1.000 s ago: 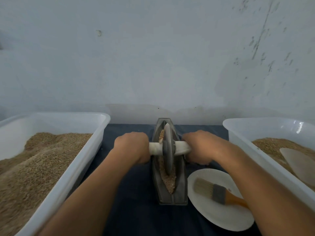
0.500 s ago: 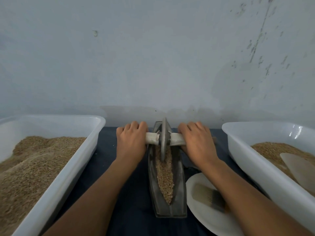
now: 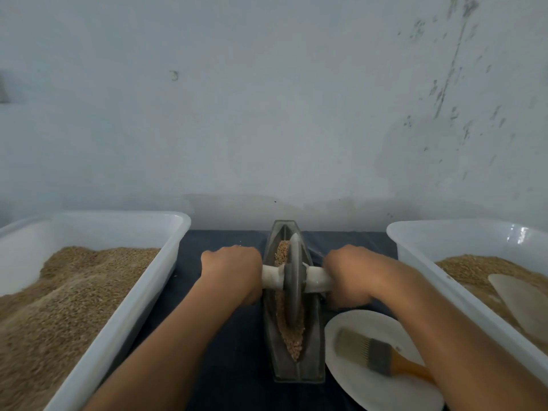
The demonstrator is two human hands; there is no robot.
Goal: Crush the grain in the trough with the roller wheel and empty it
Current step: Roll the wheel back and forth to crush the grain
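Flanking the frame's lower left and lower right, two white plastic tubs (image 3: 124,295) of brown grain sit on the dark blue surface (image 3: 228,366). Between them at lower centre stands the grey boat-shaped metal trough (image 3: 312,363), grain (image 3: 293,341) lying inside. The left hand (image 3: 234,271) and right hand (image 3: 350,274) grip the white handle of the grey disc-shaped roller wheel (image 3: 293,280), upright in the trough's middle.

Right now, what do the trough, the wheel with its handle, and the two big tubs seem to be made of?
Trough: probably metal, dull dark grey with a faint sheen.
Wheel: likely the same grey metal, matte with a thin edge.
Handle: pale and smooth, maybe wood or plastic; unclear.
Left tub and right tub: white plastic, glossy with bright reflections.
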